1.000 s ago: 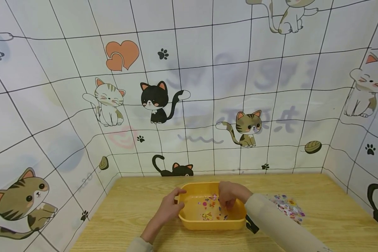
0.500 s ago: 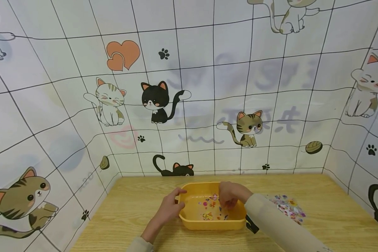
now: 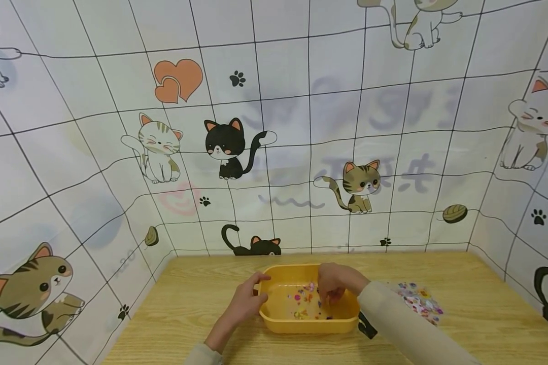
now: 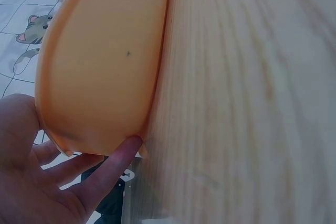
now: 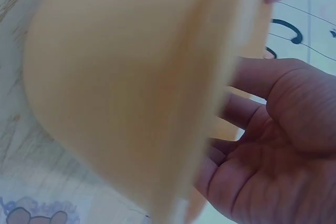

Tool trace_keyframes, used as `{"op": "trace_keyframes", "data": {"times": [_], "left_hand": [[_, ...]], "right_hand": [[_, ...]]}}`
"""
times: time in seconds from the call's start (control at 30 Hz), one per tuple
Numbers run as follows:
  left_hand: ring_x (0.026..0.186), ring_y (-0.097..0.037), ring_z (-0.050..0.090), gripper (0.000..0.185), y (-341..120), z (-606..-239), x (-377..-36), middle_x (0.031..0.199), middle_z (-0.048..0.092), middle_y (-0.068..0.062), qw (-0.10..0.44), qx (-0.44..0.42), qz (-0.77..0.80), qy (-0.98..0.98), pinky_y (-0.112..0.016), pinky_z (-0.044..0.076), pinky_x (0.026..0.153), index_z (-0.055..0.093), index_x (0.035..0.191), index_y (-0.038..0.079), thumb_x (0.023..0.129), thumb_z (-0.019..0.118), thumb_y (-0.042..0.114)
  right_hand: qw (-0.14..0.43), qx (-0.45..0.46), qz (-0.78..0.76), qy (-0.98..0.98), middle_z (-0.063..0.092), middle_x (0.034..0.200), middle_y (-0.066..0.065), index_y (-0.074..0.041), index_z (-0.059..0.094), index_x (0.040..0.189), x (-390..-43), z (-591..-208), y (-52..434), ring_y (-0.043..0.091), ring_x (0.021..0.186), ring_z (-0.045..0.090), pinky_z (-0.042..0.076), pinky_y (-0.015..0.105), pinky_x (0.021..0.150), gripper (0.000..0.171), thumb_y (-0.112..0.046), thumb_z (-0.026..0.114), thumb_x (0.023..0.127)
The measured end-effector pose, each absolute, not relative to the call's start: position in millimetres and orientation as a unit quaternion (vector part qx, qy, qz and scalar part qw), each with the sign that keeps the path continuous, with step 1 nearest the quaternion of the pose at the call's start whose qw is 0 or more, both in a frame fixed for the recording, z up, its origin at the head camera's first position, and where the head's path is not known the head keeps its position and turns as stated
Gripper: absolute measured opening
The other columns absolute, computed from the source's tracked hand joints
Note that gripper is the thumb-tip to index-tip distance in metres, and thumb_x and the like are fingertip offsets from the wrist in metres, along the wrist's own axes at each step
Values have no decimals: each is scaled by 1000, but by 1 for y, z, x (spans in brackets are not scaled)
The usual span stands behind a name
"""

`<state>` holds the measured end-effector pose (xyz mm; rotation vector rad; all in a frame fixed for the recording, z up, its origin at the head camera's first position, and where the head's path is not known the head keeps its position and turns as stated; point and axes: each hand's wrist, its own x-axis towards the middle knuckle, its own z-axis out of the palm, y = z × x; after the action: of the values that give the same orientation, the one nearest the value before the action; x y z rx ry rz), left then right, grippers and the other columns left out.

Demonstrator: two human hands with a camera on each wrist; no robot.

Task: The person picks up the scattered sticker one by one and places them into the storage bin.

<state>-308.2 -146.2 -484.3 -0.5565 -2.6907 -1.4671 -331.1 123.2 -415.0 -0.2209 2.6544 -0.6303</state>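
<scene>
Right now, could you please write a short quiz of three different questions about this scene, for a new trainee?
1. True or false: the left hand holds the left rim of the yellow tub.
2. Where do the fingers of the right hand reach?
A. onto the sticker sheet
B. into the yellow tub, over the small colourful pieces
C. up to the cat wallpaper
3. Fill in: the sticker sheet lies on the wooden table, to the ____ of the tub.

Key: 1 true; 2 B; 3 right.
</scene>
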Motion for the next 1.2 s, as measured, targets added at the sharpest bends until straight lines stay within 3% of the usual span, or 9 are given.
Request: {"op": "trace_keyframes", "data": {"times": [0.1,0.3,0.53,0.73,1.07,1.2], "left_hand": [[88,-24,64,43,-146,-485,-309,140,56,-29,14,-178,-468,-866,-26,53,63,60,135,4,92,62,2],[91,-25,66,43,-146,-485,-309,140,58,-27,18,-177,-462,-869,-29,56,70,61,134,4,91,63,4],[90,-25,66,43,-147,-486,-309,140,57,-28,17,-176,-466,-867,-28,56,68,60,135,4,91,62,3],[91,-25,67,43,-148,-488,-310,139,57,-28,19,-176,-464,-868,-28,56,67,61,134,4,91,62,4],[92,-26,68,43,-146,-487,-311,140,57,-28,17,-179,-465,-867,-30,58,69,60,135,3,92,61,3],[91,-26,68,44,-146,-486,-310,142,55,-29,12,-177,-471,-864,-29,57,65,59,136,2,92,61,3]], "right_hand": [[197,-97,-251,943,48,58,-1,-8,63,64,-327,-409,128,12,51,51,59,28,59,26,-3,77,85],[176,-133,-289,931,69,73,8,-3,74,77,-325,-395,140,16,57,63,61,32,62,11,-6,78,87],[141,-187,-316,920,71,77,13,-8,75,82,-322,-382,157,20,58,68,60,32,58,7,-11,78,88],[122,-231,-347,901,73,81,7,-6,74,92,-314,-375,175,16,60,66,59,35,59,8,-14,76,91],[95,-242,-401,878,72,84,3,-4,72,98,-306,-379,206,33,71,69,57,36,59,15,-18,72,95],[81,-249,-415,871,72,86,5,-4,72,101,-305,-385,219,27,71,68,56,32,58,15,-17,70,96]]}}
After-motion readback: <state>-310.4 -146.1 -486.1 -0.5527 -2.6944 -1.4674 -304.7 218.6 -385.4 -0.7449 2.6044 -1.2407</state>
